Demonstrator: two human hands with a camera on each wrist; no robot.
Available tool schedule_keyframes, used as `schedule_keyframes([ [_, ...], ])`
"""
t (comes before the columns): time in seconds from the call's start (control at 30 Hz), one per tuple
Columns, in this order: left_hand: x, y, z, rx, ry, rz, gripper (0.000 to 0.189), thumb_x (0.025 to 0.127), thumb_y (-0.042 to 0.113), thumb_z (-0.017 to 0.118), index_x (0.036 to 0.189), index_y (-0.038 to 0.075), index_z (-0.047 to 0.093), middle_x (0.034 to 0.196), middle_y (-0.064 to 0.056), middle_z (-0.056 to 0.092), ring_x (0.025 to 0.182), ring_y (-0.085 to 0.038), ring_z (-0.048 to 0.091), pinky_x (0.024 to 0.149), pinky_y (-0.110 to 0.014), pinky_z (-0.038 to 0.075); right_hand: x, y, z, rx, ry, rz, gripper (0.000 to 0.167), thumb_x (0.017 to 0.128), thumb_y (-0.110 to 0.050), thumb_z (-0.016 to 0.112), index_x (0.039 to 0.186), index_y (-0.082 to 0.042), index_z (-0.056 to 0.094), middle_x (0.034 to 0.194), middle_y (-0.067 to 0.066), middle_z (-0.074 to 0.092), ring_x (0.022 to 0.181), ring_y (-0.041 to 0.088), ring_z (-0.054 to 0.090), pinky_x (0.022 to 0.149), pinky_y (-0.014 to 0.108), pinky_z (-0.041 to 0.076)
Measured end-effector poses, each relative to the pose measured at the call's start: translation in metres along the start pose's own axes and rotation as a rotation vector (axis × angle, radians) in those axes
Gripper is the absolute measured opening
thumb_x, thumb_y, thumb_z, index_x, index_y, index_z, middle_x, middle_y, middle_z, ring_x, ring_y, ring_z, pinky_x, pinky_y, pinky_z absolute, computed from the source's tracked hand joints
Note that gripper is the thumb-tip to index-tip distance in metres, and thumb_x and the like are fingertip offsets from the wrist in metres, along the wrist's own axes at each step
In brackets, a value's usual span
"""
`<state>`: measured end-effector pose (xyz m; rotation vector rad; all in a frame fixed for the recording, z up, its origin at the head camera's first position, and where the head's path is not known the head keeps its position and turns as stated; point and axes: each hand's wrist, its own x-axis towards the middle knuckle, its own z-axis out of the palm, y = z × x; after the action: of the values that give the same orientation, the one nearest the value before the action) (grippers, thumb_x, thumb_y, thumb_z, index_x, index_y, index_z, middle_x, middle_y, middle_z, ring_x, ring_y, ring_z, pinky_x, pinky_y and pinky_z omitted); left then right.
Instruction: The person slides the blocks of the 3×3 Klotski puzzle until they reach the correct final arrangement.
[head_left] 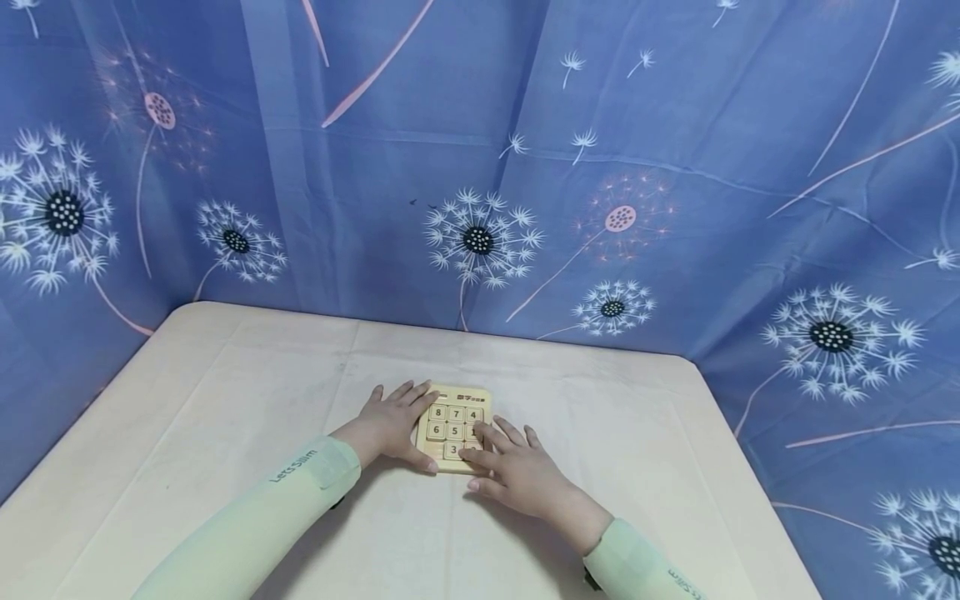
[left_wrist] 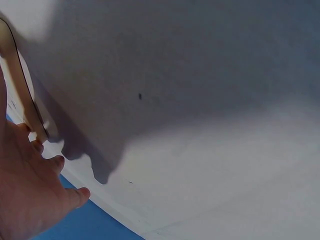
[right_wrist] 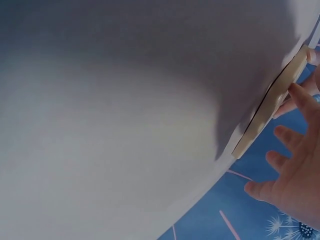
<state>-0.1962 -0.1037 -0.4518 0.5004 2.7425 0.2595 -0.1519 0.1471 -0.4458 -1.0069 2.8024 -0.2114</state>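
Observation:
A wooden number slide puzzle (head_left: 454,397) lies flat on the table, with square numbered tiles (head_left: 454,431) in its frame. Rows 8-7-4 and 6-5 read clearly; the lower row has a gap at its left, beside tile 3 (head_left: 452,451). My left hand (head_left: 392,423) spans the frame's left side, fingers spread along the upper left and thumb at the lower left corner. Fingertips of my right hand (head_left: 521,469) rest over the right-column tiles, partly covering them. In the right wrist view, the puzzle's edge (right_wrist: 272,102) shows beside that hand's extended fingers.
A pale cloth covers the table (head_left: 247,417). Behind it and along both sides hangs a blue curtain (head_left: 360,208) with dandelion prints. Light green sleeves (head_left: 262,508) cover both forearms.

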Motion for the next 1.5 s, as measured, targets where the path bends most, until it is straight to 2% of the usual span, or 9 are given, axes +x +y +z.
schedule_keyframes([
  [0.57, 0.001, 0.000, 0.000, -0.003, 0.002, 0.001, 0.122, 0.068, 0.074, 0.081, 0.163, 0.017, 0.028, 0.174, -0.005, 0.020, 0.161, -0.033, 0.020, 0.128, -0.068, 0.017, 0.000, 0.002, 0.001, 0.000, 0.011, -0.005, 0.049, 0.100, -0.051, 0.058, 0.142, -0.028, 0.062, 0.163, 0.012, 0.043, 0.152, 0.045, 0.035, 0.115, 0.078, 0.033],
  [0.83, 0.000, 0.000, -0.001, 0.003, -0.005, 0.003, 0.121, 0.069, 0.073, 0.080, 0.163, 0.018, 0.027, 0.174, -0.004, 0.018, 0.161, -0.033, 0.019, 0.128, -0.068, 0.017, 0.004, 0.003, -0.007, 0.013, 0.026, 0.003, 0.048, 0.102, -0.049, 0.054, 0.144, -0.027, 0.060, 0.165, 0.012, 0.039, 0.153, 0.045, 0.033, 0.115, 0.078, 0.032],
  [1.07, -0.002, 0.000, -0.002, -0.007, -0.008, 0.004, 0.122, 0.069, 0.072, 0.081, 0.163, 0.017, 0.027, 0.174, -0.006, 0.019, 0.161, -0.034, 0.020, 0.128, -0.068, 0.017, 0.018, -0.002, -0.005, 0.040, 0.015, -0.004, 0.052, 0.103, -0.050, 0.053, 0.148, -0.025, 0.055, 0.165, 0.013, 0.039, 0.154, 0.045, 0.032, 0.116, 0.077, 0.032],
  [1.5, -0.002, -0.001, -0.001, -0.003, -0.005, 0.018, 0.123, 0.069, 0.073, 0.080, 0.163, 0.015, 0.026, 0.174, -0.007, 0.018, 0.161, -0.035, 0.020, 0.127, -0.069, 0.017, 0.042, -0.005, -0.002, 0.018, -0.011, 0.009, 0.056, 0.102, -0.054, 0.053, 0.150, -0.025, 0.053, 0.166, 0.012, 0.038, 0.155, 0.042, 0.031, 0.118, 0.075, 0.031],
])
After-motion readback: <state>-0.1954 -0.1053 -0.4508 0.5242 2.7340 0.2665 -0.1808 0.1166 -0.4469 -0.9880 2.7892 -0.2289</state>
